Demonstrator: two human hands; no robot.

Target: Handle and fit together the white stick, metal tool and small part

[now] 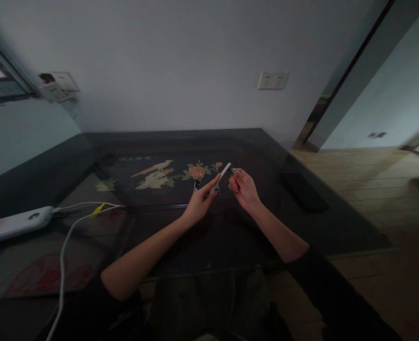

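My left hand [201,201] is closed on a thin, flat white object [224,169], seen almost edge-on and tilted up to the right. Its kind does not show. My right hand [244,188] pinches a small dark stick-like piece with a teal tint [232,170], whose tip meets or nearly meets the upper part of the white object. Whether they touch I cannot tell. Beside my left fingers is a small black-and-white item [195,185], too small to name. Both hands are above the middle of a dark glossy table [209,241].
On the left lies a white power strip [21,225] with a white cable [63,265] and a yellow tag [97,210]. A flat black object [304,192] rests on the right. Bird-and-flower decoration [156,175] covers the tabletop's middle. Behind, a wall carries sockets [273,80].
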